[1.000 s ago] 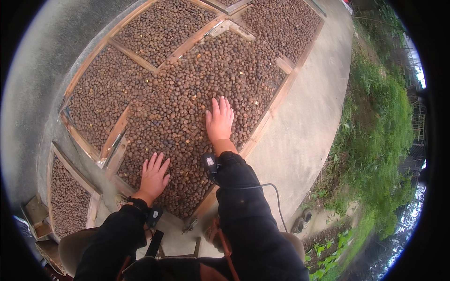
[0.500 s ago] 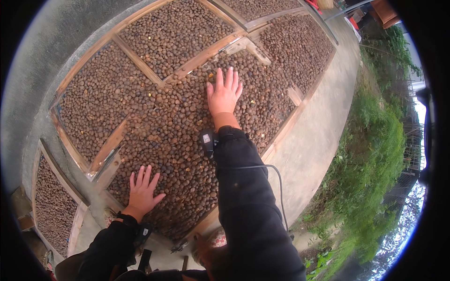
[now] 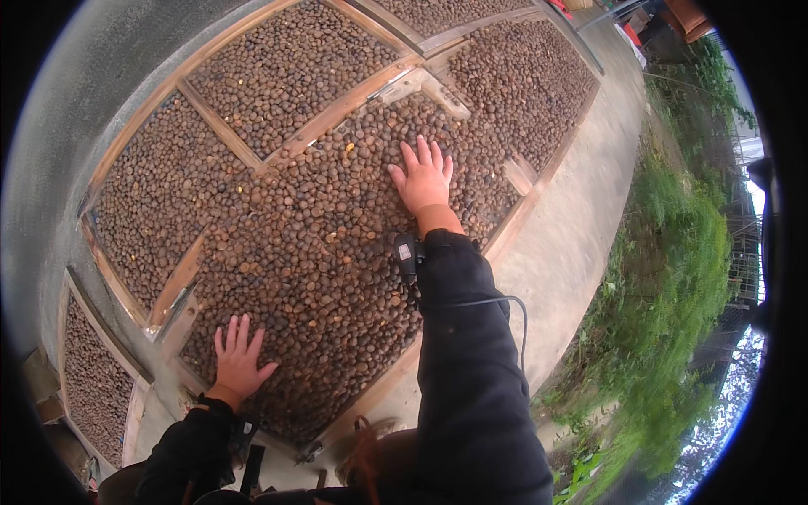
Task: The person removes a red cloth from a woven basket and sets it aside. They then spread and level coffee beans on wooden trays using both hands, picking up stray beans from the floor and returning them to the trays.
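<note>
Small, round, brown nut-like seeds (image 3: 311,269) lie in a dense layer inside wooden-framed trays; I cannot tell their exact kind. My right hand (image 3: 423,178) rests palm down on the layer toward its right side, fingers spread and pointing away from me. Near the close left corner, my left hand (image 3: 240,362) lies flat on the seeds too, its thumb held out from the fingers. Neither hand grips anything. The surface under both palms is hidden. A few yellowish pieces (image 3: 349,148) show among the brown ones.
Wooden dividers (image 3: 220,126) split the trays, and a pale wooden corner piece (image 3: 417,84) sits beyond my right hand. A separate tray (image 3: 97,383) stands at the left. Concrete ground (image 3: 581,227) and green plants (image 3: 665,295) lie to the right. A cable (image 3: 523,328) loops beside my right sleeve.
My right hand has slid rightward and slightly nearer over the seeds. My left hand stays at about the same spot on them. The whole view has shifted a little.
</note>
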Demonstrator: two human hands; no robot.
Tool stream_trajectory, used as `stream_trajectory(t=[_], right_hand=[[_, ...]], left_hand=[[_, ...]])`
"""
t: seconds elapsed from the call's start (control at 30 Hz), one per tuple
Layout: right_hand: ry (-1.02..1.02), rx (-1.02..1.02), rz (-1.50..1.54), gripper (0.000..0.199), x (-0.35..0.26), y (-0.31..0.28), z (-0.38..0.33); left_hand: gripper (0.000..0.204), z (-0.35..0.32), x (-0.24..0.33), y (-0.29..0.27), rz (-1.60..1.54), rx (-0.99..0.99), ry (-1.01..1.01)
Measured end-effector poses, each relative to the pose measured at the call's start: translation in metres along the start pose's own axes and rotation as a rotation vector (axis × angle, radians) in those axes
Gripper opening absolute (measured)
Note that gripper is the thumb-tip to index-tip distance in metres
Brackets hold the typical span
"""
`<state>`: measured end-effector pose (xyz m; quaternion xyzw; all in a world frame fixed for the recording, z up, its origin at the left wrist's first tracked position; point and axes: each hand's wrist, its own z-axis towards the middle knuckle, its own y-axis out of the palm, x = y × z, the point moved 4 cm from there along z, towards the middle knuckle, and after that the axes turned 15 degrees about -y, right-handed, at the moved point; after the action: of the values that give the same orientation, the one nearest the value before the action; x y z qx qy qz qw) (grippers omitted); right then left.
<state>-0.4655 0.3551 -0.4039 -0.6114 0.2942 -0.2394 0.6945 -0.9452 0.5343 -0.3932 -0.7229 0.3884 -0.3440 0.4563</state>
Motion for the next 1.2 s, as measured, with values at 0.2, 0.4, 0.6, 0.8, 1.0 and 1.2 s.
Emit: stream_trajectory(t=[0.2,0.4,0.6,0.8,1.0,1.2], right_hand=[[0.040,0.247,-0.046,0.051,0.042,-0.013,-0.043],[0.063,0.187,-0.076,0.047,0.079,-0.003,-0.063],[0.097,0.274,-0.014,0.043,0.102,0.009,-0.080],[0.282,0.349,0.111,0.038,0.118,0.017,-0.067],[0.385,0.444,0.230,0.075,0.071,0.007,-0.028],[0.412,0.167,0.207,0.083,0.024,0.018,0.038]], left_hand=[[0.078,0.001,0.003,0.002,0.021,-0.006,0.005],[0.079,0.001,0.005,0.003,0.057,-0.017,-0.010],[0.081,0.002,0.006,0.004,0.068,-0.015,-0.016],[0.079,0.001,0.006,0.004,0.064,-0.019,-0.024],[0.079,0.001,0.004,0.005,0.066,-0.031,-0.017],[0.079,0.002,0.002,0.006,0.060,-0.036,-0.012]])
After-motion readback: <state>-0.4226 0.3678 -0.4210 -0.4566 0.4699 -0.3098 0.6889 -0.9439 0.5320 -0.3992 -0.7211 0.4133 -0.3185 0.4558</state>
